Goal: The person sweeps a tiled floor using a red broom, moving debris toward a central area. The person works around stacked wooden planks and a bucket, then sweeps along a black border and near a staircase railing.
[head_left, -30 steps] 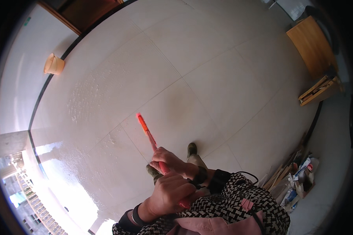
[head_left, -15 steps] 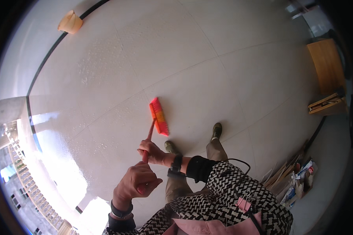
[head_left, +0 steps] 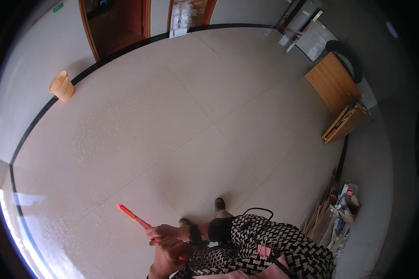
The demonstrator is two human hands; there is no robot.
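Observation:
Both of my hands grip a red-handled broom (head_left: 131,214), whose orange and pink head lies ahead and to the left of them. My left hand (head_left: 168,255) is closed around the end of the handle, and a red tip shows beside its thumb. Just ahead of it, my right hand (head_left: 165,233) is wrapped round the handle with a dark band on its wrist. Most of the handle is hidden by the two hands. The broom head appears edge-on, and I cannot tell whether it touches the floor.
Wet-looking spots (head_left: 102,128) mark the pale tiled floor (head_left: 265,153). A cream bucket (head_left: 62,86) stands by the left wall. To the right are a wooden cabinet (head_left: 333,83), folded wooden pieces (head_left: 343,123) and a pile of cardboard and bags (head_left: 335,216). A doorway (head_left: 114,32) opens at the far left.
The view has tilted up, bringing doorways into sight. My hands have come closer together, and the broom head has swung left and turned from broad side to edge-on.

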